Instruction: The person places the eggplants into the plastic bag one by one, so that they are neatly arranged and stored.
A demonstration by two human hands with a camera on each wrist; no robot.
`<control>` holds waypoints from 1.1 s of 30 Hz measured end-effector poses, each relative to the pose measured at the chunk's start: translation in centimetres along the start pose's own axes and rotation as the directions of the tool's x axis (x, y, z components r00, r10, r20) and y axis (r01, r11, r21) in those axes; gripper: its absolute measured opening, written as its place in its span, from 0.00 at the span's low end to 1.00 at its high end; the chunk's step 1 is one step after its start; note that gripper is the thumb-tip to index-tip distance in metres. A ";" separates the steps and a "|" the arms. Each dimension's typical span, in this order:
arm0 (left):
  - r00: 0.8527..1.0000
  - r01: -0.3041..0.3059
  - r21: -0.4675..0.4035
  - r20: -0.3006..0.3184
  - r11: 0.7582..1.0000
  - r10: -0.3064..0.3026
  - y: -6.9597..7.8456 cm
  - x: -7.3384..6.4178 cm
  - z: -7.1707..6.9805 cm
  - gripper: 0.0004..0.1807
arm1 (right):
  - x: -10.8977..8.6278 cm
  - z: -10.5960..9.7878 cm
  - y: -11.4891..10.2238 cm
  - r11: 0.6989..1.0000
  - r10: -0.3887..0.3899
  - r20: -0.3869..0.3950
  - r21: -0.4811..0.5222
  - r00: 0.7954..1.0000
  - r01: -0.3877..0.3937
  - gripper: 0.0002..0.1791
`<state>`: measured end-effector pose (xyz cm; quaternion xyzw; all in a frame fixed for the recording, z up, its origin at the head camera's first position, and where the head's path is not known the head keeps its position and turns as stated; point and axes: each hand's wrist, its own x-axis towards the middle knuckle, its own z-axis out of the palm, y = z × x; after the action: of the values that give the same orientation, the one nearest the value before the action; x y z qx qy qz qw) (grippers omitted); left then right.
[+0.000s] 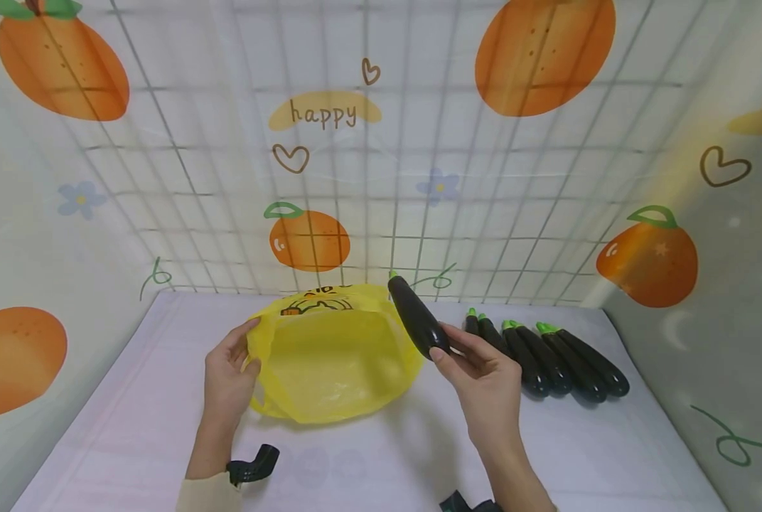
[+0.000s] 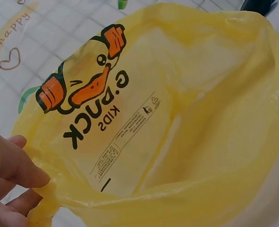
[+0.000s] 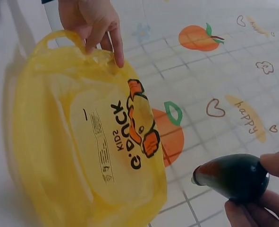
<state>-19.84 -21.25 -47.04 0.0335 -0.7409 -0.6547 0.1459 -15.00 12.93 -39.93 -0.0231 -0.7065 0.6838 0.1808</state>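
One yellow bag (image 1: pixel 336 370), mouth open toward us.
We log loose eggplants (image 1: pixel 544 358) lying side by side to its right; the left hand (image 1: pixel 226 373) pinching the bag's left rim; the right hand (image 1: pixel 488 380) clamped, thumb and fingers, on the blunt end of the held eggplant (image 1: pixel 416 316), which juts up and leftward from the grip, near the bag's right rim; green stem tip (image 1: pixel 393 274) farthest from the fingers.

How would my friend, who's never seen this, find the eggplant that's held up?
Find the big yellow bag on the white table. At its right edge in the head view, the right grip holds one dark, shiny eggplant. Unlike the eggplants lying farther right, this one is off the table.
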 end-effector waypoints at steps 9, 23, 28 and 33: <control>0.999 0.033 0.019 0.009 0.999 -0.033 0.3 0.0 -0.1 0.40 | -0.9 1.8 0.5 0.989 0.031 0.113 0.142 0.993 -0.047 0.23; 1.000 0.016 0.020 0.015 1.000 -0.016 0.2 -0.1 -0.1 0.40 | -2.4 4.4 0.9 0.961 0.074 0.272 0.237 0.959 -0.142 0.22; 1.000 0.007 0.026 0.010 1.000 -0.007 0.2 0.0 0.0 0.39 | -3.0 5.4 1.2 0.947 0.124 0.317 0.245 0.940 -0.207 0.22; 1.000 0.005 0.020 0.005 1.000 -0.005 0.4 0.1 0.0 0.39 | -3.4 6.3 1.6 0.940 0.133 0.351 0.252 0.927 -0.230 0.22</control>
<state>-19.85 -21.20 -46.68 0.0352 -0.7478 -0.6475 0.1424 -14.00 6.00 -42.20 0.0519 -0.6140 0.7876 -0.0030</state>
